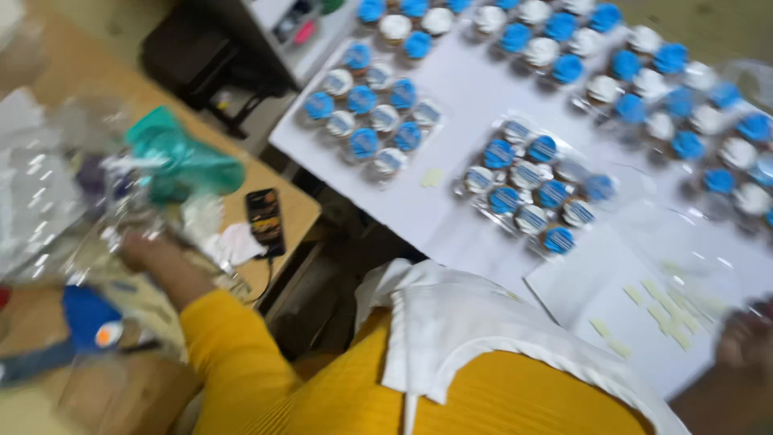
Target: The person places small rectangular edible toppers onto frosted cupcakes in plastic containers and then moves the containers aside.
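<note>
My left hand (141, 248) reaches out to the left into a heap of clear plastic wrap (48, 193) on a wooden table (298, 211); blur hides whether its fingers grip anything. Just beyond it lies a teal plastic bag (181, 157). My right hand (745, 338) rests at the right edge on a white sheet (596, 290) carrying small pale yellow stickers (664, 302); its fingers look curled, and a hold on anything is unclear. My yellow sleeve and white apron fill the bottom centre.
A white table (467, 105) holds several clear trays of blue and white frosted cupcakes (527, 185). A black phone (265, 219) with a cable lies on the wooden table. A blue object (88, 316) sits at the lower left. A dark gap separates the tables.
</note>
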